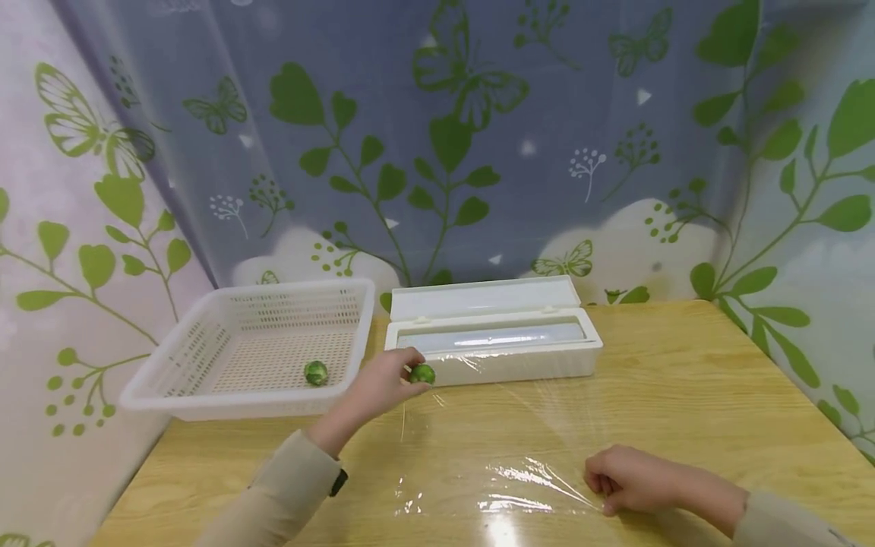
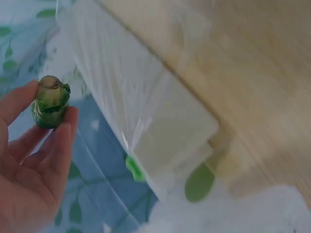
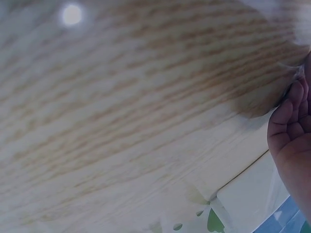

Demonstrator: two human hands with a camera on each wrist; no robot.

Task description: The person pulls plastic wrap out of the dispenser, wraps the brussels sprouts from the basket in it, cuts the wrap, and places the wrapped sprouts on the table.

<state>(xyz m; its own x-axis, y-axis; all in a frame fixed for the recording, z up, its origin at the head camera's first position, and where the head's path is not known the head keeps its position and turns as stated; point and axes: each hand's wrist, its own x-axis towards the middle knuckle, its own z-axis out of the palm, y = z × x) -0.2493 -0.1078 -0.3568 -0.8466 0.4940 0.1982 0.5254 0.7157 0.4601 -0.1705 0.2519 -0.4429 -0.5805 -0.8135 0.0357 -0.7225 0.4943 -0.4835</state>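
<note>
My left hand [image 1: 383, 384] pinches a small green Brussels sprout [image 1: 422, 374] between thumb and fingers, just in front of the white cling film box [image 1: 506, 367]. In the left wrist view the sprout [image 2: 50, 103] shows its pale cut stem end. Clear cling film [image 1: 519, 482] stretches out of the box toward me over the table. At its near right corner my right hand [image 1: 636, 480] pinches the film edge with curled fingers. The box's lid [image 1: 485, 298] stands raised, and the film roll [image 1: 492, 336] shows inside.
A white perforated plastic basket [image 1: 153, 376] stands left of the box, with another Brussels sprout [image 1: 316, 372] in it. The wooden table [image 1: 704, 380] ends at a patterned curtain [image 1: 478, 152] behind and at both sides.
</note>
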